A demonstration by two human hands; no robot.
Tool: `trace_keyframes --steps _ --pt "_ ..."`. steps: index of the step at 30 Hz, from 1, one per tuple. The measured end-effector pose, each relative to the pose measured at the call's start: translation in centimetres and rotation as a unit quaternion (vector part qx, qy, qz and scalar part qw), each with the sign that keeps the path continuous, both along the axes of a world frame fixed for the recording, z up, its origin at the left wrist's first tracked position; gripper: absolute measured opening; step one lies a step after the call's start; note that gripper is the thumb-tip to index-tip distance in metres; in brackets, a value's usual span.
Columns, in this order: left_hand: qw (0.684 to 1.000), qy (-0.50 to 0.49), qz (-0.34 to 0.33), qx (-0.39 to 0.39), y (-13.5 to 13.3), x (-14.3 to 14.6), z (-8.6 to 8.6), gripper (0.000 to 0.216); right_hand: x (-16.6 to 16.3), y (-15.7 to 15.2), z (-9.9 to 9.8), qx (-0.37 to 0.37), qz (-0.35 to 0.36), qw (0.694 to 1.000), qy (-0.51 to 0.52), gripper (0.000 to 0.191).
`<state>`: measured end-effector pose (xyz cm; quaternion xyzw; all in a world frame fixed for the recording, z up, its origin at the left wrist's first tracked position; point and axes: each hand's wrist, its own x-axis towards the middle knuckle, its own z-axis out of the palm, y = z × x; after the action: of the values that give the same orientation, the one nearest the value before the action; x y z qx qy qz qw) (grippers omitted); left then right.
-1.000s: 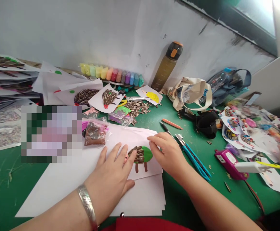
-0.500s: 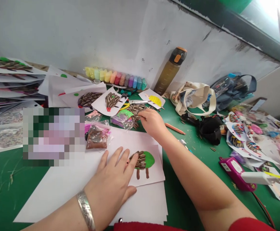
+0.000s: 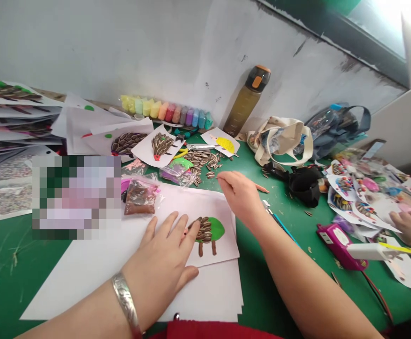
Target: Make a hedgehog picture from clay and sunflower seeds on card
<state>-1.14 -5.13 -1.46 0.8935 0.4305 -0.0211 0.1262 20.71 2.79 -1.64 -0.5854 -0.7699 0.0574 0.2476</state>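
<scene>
Seed-and-clay figure on white card — left hand pressing, right hand pinching.

Nearest, the left hand (image 3: 163,263) lies flat with fingers spread on the stacked white paper (image 3: 95,268); its fingertips touch the edge of the seed hedgehog (image 3: 207,230), a green clay body with sunflower seeds and two brown legs on a small white card. Just beyond the card, the right hand (image 3: 240,193) hovers with thumb and forefinger pressed together on what looks like one seed (image 3: 218,177) — too small to confirm. Farther back lies the loose seed pile (image 3: 200,160), then the clay pots (image 3: 166,112) and bottle (image 3: 246,100) against the wall.
</scene>
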Motion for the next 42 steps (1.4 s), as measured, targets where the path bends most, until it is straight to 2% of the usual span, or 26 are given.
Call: trace_keyframes --steps 5,10,28,37,42 --pt "1.000 0.009 0.000 0.003 0.0 0.1 0.2 0.064 0.5 -4.9 0.1 -0.054 0.032 0.992 0.111 0.019" --pt "1.000 0.012 -0.005 0.023 -0.2 0.1 0.2 0.064 0.4 -7.2 -1.2 -0.105 0.019 0.981 0.163 0.022" --pt "0.999 -0.001 0.001 0.036 -0.1 0.0 -0.5 0.062 -0.2 -6.7 -2.4 -0.052 0.074 0.993 0.072 0.021" --pt "0.999 -0.004 0.002 0.047 -0.3 0.1 -0.8 0.061 -0.6 -6.5 -3.1 -0.036 0.086 0.994 0.052 0.021" --pt "0.999 -0.001 0.001 0.050 -0.3 0.0 -0.8 0.062 -0.5 -6.5 -3.1 -0.047 0.079 0.992 0.083 0.019"
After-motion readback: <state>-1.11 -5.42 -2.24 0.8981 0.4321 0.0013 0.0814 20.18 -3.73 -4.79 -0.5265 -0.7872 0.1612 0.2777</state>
